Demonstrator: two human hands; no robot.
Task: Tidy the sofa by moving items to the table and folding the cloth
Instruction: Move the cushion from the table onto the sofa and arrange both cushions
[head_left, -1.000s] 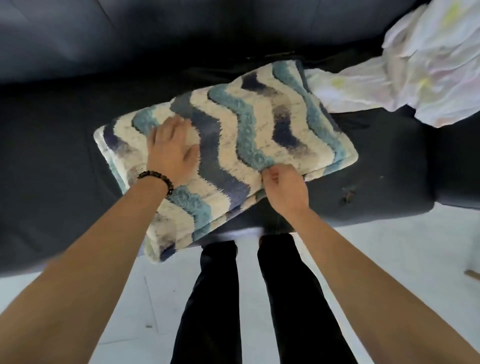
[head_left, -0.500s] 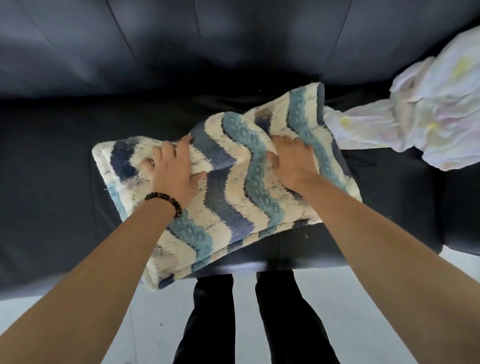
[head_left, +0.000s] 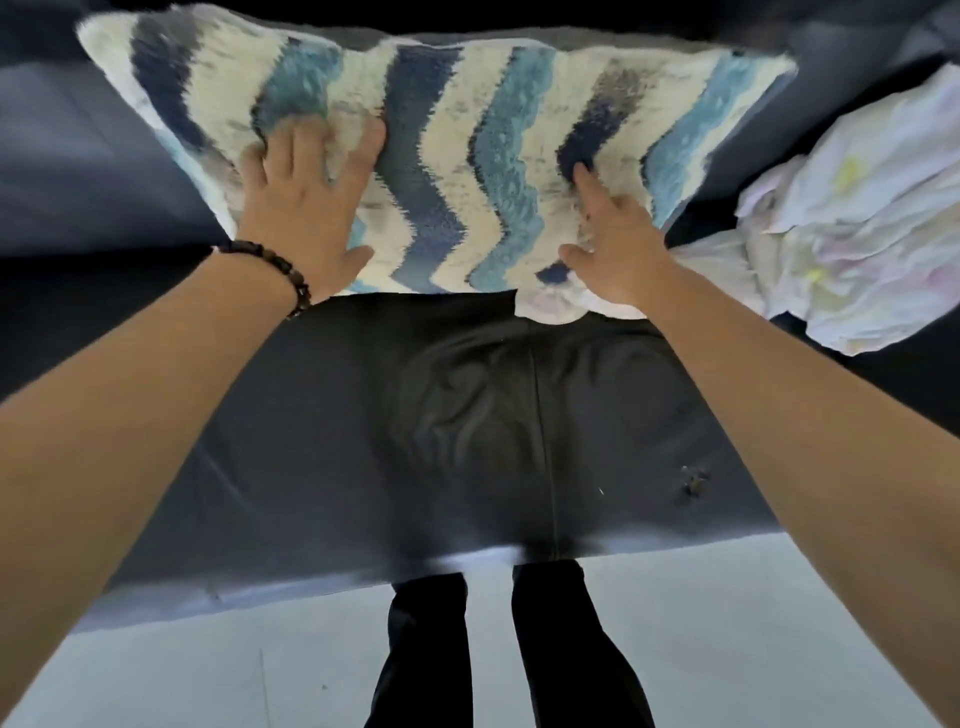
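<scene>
- Fingers of left hand are spread flat on left half of striped cloth.
- Striped cloth, folded, is pressed to sofa back, likely freeing the seat.
- Right hand is laid open on its lower right.
- White sheet is bunched just right of it.

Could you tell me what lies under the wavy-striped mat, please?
The mat rests on the dark sofa. A bit of white cloth pokes out from under its near right corner. Whatever else it covers is hidden.
</scene>
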